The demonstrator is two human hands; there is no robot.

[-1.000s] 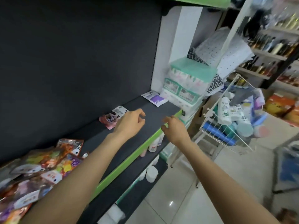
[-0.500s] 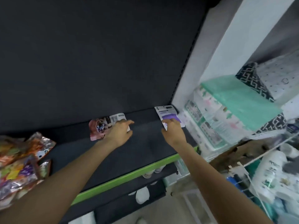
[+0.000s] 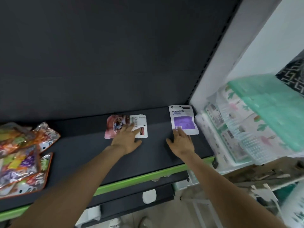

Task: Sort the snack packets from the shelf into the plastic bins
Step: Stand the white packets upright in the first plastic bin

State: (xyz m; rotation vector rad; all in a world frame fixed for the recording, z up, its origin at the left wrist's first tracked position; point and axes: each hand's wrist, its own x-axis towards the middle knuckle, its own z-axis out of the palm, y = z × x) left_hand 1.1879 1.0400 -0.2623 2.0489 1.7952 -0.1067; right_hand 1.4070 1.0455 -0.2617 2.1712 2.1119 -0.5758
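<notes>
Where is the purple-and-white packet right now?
The purple-and-white packet lies flat at the dark shelf's far right end, under the right hand's fingertips.

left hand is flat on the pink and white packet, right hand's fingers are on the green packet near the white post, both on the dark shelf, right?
Not quite: the packet under the right hand fingers is white with a purple panel, not green. The head view shows it. The rest holds: the left hand lies flat on the pink and white packet, both on the dark shelf.

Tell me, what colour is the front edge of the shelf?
Bright green, seen on the shelf edge in the head view.
</notes>
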